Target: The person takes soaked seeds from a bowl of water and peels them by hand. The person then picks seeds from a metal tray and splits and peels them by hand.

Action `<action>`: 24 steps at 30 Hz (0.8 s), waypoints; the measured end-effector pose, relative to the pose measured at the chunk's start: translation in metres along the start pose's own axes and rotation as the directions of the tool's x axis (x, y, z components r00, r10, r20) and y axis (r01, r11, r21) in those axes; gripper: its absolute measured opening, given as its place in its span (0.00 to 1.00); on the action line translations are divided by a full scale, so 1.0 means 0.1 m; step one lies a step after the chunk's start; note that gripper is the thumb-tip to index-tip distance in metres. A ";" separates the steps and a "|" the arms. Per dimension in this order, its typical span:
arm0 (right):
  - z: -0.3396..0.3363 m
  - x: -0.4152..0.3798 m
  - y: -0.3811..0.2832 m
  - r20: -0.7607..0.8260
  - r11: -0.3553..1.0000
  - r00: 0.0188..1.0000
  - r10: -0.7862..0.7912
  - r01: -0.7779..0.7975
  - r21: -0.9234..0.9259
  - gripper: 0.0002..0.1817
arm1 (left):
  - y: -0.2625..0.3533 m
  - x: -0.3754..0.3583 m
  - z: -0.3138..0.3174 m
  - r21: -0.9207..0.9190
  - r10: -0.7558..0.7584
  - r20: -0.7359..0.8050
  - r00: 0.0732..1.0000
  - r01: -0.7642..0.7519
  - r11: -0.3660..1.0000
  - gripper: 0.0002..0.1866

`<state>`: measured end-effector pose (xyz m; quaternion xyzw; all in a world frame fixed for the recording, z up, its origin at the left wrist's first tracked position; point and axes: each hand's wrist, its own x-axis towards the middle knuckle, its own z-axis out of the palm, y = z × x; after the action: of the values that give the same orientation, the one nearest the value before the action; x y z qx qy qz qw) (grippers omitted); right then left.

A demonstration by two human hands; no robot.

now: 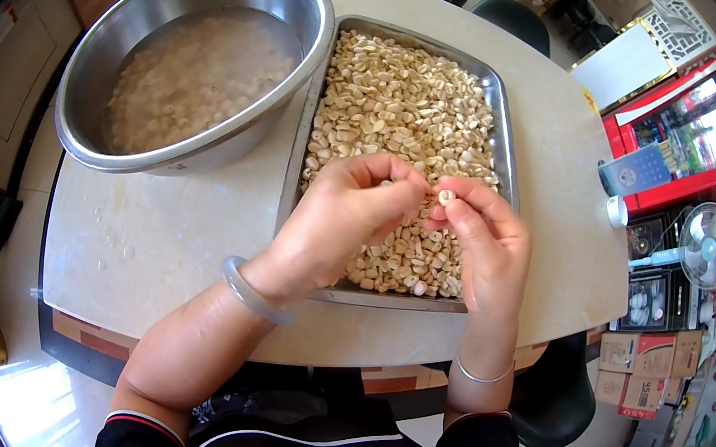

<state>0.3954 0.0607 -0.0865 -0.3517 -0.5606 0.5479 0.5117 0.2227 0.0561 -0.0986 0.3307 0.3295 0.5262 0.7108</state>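
Between the thumb and forefinger of my right hand is a pale lotus seed. My left hand is closed in a pinch right beside that seed; whatever its fingertips hold is too small to make out. Both hands are over the near half of a rectangular metal tray, which is spread with cream-coloured lotus seeds, many of them split. To the left of the tray stands a large steel basin of cloudy water, with more seeds lying under the surface.
Tray and basin stand on a rounded pale table, with water drops at its left. Dark chairs surround it. A red-framed display fridge, a fan and cardboard boxes are off to the right.
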 end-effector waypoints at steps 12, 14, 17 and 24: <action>-0.03 0.01 0.05 -0.023 0.951 0.973 -0.231 0.221 -0.217 0.11 | 0.01 0.01 -0.01 -0.235 -0.069 0.072 0.995 0.084 0.968 0.04; -0.01 0.01 0.06 -0.036 0.909 0.954 -0.299 0.273 -0.316 0.11 | 0.01 0.01 -0.05 -0.239 -0.101 0.086 0.991 0.119 0.964 0.04; 0.04 0.03 0.04 0.031 0.754 0.895 -0.444 0.392 -0.526 0.10 | 0.09 -0.03 0.00 -0.218 -0.178 0.053 0.983 0.185 0.958 0.05; -0.01 0.03 0.09 0.079 0.755 0.894 -0.441 0.417 -0.506 0.11 | 0.03 -0.01 -0.01 -0.120 -0.131 0.108 0.985 0.144 0.982 0.10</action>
<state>0.3937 0.0654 -0.0952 -0.3488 -0.7389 0.2397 0.5243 0.2202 0.0559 -0.0966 0.2869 0.2816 0.4785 0.7807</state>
